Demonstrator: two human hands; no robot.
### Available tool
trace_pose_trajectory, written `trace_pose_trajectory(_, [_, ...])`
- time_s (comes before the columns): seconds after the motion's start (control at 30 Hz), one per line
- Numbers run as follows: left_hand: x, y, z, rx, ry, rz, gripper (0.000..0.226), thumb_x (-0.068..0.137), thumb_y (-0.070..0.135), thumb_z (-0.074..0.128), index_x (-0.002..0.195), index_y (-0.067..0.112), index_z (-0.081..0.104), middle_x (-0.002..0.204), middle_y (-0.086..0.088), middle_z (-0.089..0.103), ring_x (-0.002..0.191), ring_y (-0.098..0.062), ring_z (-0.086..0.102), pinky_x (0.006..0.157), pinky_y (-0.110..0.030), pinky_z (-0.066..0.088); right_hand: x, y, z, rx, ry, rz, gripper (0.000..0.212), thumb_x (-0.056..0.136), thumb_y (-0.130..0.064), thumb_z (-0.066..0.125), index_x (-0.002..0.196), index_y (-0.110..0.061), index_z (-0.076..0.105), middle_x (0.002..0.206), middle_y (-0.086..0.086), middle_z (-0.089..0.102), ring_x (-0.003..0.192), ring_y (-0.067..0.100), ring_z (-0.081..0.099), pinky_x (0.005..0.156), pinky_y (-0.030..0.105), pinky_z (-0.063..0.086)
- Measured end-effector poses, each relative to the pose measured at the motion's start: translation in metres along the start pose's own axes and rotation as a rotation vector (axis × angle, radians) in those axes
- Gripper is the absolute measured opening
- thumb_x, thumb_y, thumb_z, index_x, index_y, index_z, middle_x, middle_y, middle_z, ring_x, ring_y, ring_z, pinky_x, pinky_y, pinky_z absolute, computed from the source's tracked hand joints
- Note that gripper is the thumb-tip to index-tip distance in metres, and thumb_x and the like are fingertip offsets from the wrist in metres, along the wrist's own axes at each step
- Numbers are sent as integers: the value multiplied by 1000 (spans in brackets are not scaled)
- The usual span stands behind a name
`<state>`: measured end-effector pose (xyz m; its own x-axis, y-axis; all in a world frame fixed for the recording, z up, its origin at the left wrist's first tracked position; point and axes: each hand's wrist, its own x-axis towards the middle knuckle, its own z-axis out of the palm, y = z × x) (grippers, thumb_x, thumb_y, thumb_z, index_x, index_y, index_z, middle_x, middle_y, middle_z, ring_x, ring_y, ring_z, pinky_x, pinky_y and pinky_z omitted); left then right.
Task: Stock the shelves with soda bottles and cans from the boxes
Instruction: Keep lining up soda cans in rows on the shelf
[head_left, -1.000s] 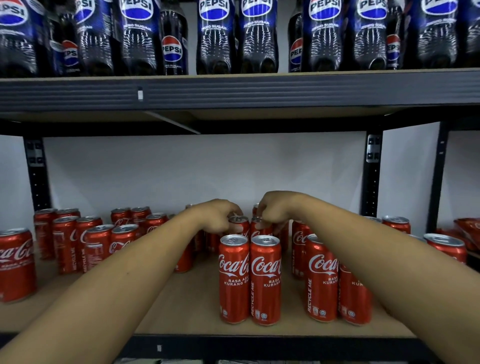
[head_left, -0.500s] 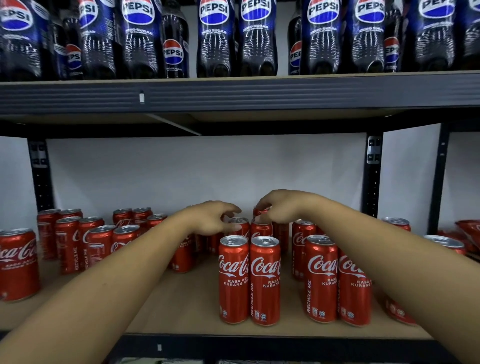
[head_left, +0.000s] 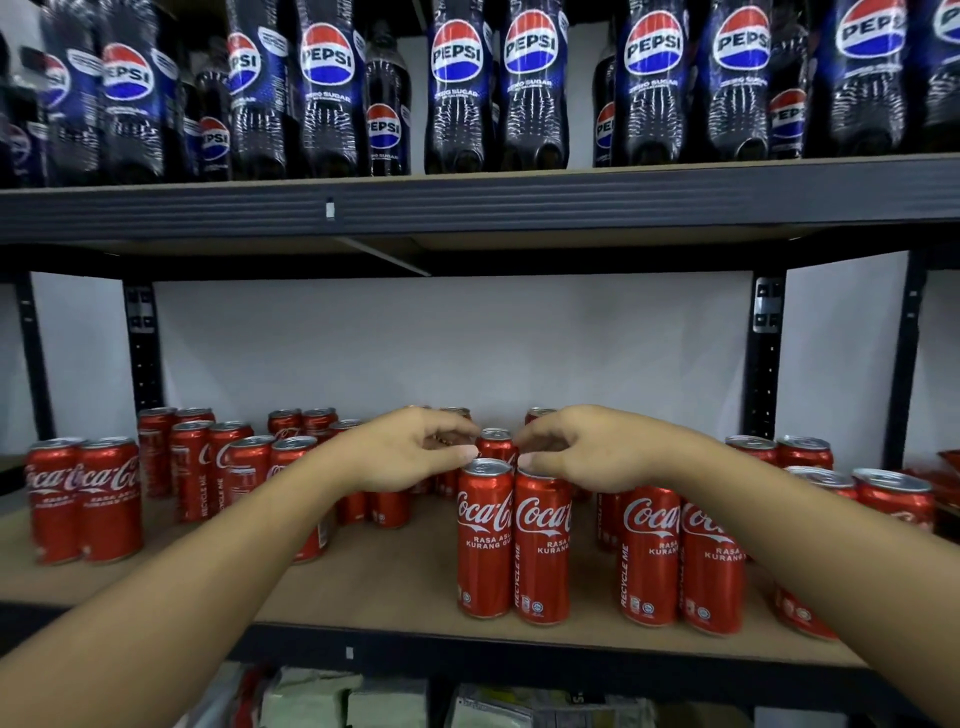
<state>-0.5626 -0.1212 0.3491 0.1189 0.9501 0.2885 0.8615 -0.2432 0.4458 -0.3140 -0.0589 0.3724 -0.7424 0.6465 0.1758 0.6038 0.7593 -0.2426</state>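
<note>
Slim red Coca-Cola cans (head_left: 649, 556), white script, silver tops, upright in pairs on wooden lower shelf (head_left: 389, 582), left hand (head_left: 410, 457) loosely curled, empty, thumb by left front can (head_left: 485, 540) at 6 o'clock, right hand (head_left: 576, 452) draped over right front can (head_left: 543, 551), grip unclear, Pepsi bottles (head_left: 457, 93) at 12 o'clock.

Two dark-framed shelves stocked with soda.
The lower light-brown wooden shelf (head_left: 395, 582) carries upright slim red Coca-Cola cans: a front pair of cans (head_left: 511, 540) near its edge, another pair (head_left: 680, 561) just right of it, and clusters of cans (head_left: 208, 467) left and behind. Above the front pair, the upper dark shelf (head_left: 519, 202) bears dark plastic Pepsi bottles (head_left: 460, 93).
</note>
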Motion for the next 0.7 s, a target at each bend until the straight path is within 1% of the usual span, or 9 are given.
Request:
trace_pose_trajectory(0.07, [-9, 7, 2, 13, -12, 11, 49, 97, 53, 59, 143, 37, 55, 138, 17, 61, 123, -1, 58, 101, -25, 51, -8, -1, 3, -57, 17, -8, 49, 99, -51, 57, 144, -30, 55, 140, -11, 61, 123, 10, 59, 105, 36, 51])
trace_pose_trajectory(0.13, [-14, 14, 6, 26, -19, 14, 50, 96, 55, 60, 143, 39, 54, 137, 17, 61, 121, -1, 59, 96, -21, 51, -14, -3, 6, -106, 38, -12, 51, 99, -50, 58, 145, -29, 54, 144, -10, 58, 127, 11, 56, 106, 33, 49])
trace_pose_trajectory(0.2, [-17, 20, 10, 48, -17, 11, 49, 95, 56, 63, 141, 41, 56, 136, 19, 62, 120, -2, 60, 97, -26, 54, -18, -4, 8, -123, 49, -16, 48, 100, -47, 59, 143, -28, 56, 142, -10, 59, 125, 11, 57, 100, 30, 51])
trace_pose_trajectory(0.27, [-18, 21, 13, 67, -8, 6, 43, 93, 57, 64, 133, 43, 62, 127, 22, 65, 114, 0, 62, 96, -32, 57, -19, -4, 11, -97, 49, -15, 44, 100, -46, 60, 139, -28, 60, 136, -9, 63, 118, 10, 61, 94, 28, 54])
trace_pose_trajectory(0.33, [-18, 22, 14, 51, -1, -12, 38, 91, 57, 66, 126, 42, 66, 119, 24, 68, 109, 2, 64, 94, -33, 59, -17, 0, 12, -77, 49, -12, 43, 99, -47, 61, 139, -30, 60, 134, -10, 64, 115, 9, 62, 91, 26, 55])
trace_pose_trajectory(0.47, [-15, 18, 16, -38, 14, -64, 39, 87, 57, 72, 122, 43, 66, 118, 25, 68, 109, 2, 65, 95, -33, 58, -10, 7, 11, -69, 51, -28, 47, 96, -50, 64, 139, -32, 59, 137, -12, 62, 118, 9, 60, 93, 28, 54])
trace_pose_trajectory(0.57, [-10, 17, 17, -86, 24, -89, 37, 83, 54, 78, 117, 43, 67, 117, 22, 68, 107, 0, 68, 94, -35, 59, -6, 12, 9, -71, 43, -63, 45, 94, -52, 64, 135, -34, 61, 131, -13, 65, 111, 7, 62, 91, 30, 56])
trace_pose_trajectory(0.63, [-7, 22, 15, -75, 2, -101, 36, 84, 50, 78, 117, 42, 67, 116, 21, 68, 105, -1, 69, 94, -34, 59, -5, 15, 8, -68, 37, -79, 46, 93, -54, 65, 135, -33, 61, 131, -13, 65, 111, 7, 62, 91, 28, 55])
trace_pose_trajectory(0.7, [-2, 28, 11, -23, -39, -110, 36, 86, 46, 77, 120, 41, 66, 116, 21, 68, 103, 0, 69, 93, -31, 59, -1, 20, 6, -65, 25, -90, 51, 92, -57, 65, 137, -33, 60, 135, -15, 63, 116, 7, 60, 92, 25, 52])
